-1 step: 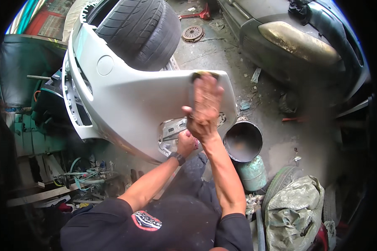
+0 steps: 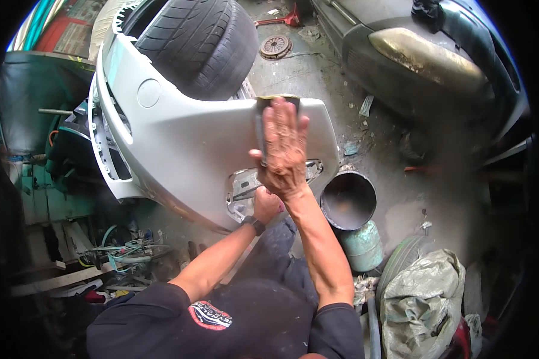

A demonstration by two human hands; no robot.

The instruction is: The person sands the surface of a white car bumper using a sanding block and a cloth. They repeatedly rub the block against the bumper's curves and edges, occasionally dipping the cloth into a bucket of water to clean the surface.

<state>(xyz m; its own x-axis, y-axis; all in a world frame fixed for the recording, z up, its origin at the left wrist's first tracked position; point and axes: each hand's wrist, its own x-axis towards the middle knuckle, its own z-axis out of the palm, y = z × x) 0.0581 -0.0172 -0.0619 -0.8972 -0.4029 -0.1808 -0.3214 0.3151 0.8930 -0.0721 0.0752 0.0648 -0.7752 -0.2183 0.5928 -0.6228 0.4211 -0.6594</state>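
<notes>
White bumper (image 2: 188, 140) may be gouged if block (image 2: 260, 122) is tipped under flat right hand (image 2: 282, 146), fingers loosely together; left hand's (image 2: 266, 204) grip can't be told.

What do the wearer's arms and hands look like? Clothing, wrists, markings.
Left hand and right hand are both ungloved. A dark, watch-like band circles the left wrist; none shows on the right. Short dark sleeves leave both forearms uncovered. The matching shirt bears a red-and-white emblem on the chest.
</notes>
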